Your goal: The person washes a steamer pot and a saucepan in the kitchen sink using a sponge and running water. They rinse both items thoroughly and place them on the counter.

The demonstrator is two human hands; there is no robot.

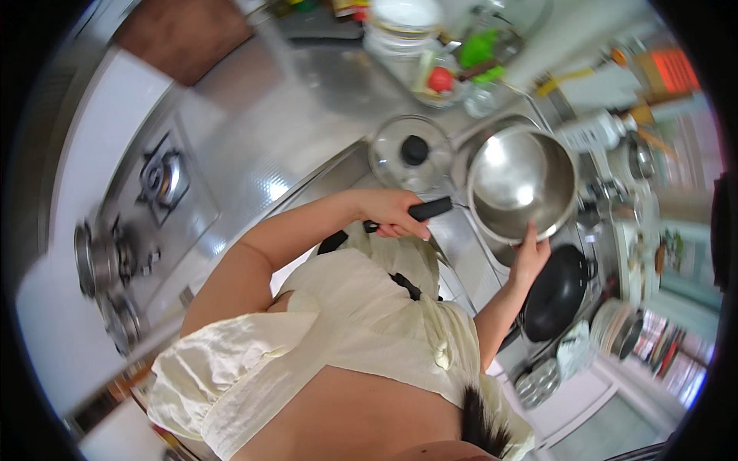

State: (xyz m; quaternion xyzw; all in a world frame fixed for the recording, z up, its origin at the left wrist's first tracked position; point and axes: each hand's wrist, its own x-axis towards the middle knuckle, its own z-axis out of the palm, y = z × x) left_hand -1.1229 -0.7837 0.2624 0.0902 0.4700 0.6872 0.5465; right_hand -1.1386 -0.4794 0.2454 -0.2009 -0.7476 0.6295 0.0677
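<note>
A stainless-steel saucepan (519, 178) with a black handle is held over the sink area, its shiny inside facing up. My left hand (395, 213) is closed around the handle. At the near rim, my right hand (530, 253) grips the pan wall, one finger reaching over the edge. Beside the pan, to the left, lies a glass lid (386, 155) with a black knob. A black wok (553, 294) is to the right of my right hand. The pan hides part of the sink basin.
A gas burner (164, 178) and metal pots (101, 259) are on the left. White bowls (403, 29) and a glass container (441, 95) with a red item stand at the back. Bottles (597, 132) line the right, with stacked plates (611, 325) farther down.
</note>
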